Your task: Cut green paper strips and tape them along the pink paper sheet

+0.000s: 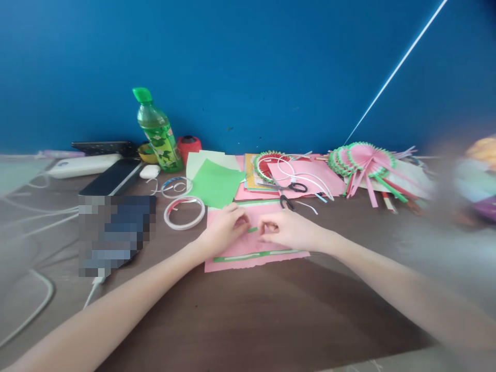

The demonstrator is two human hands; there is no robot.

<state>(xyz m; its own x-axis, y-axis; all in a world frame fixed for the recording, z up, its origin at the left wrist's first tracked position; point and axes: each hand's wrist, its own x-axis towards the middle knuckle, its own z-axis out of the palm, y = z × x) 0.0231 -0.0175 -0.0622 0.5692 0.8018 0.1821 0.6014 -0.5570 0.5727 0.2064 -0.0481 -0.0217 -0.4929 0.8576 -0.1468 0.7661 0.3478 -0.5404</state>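
A short green paper strip shows between my two hands, over a pink paper sheet. My left hand has its fingers curled in a pinch at the strip's left end. At the other end, the thumb and forefinger of my right hand come together, and their tips partly hide the strip. Along the pink sheet's near edge runs a green strip with white bands. Black-handled scissors lie just beyond my right hand. Green paper is behind my left hand.
Left are a tape roll, a green bottle, a dark phone and white cables. Folded pink-and-green paper rosettes lie at the back right, near a blue wall. More pink paper lies behind the scissors.
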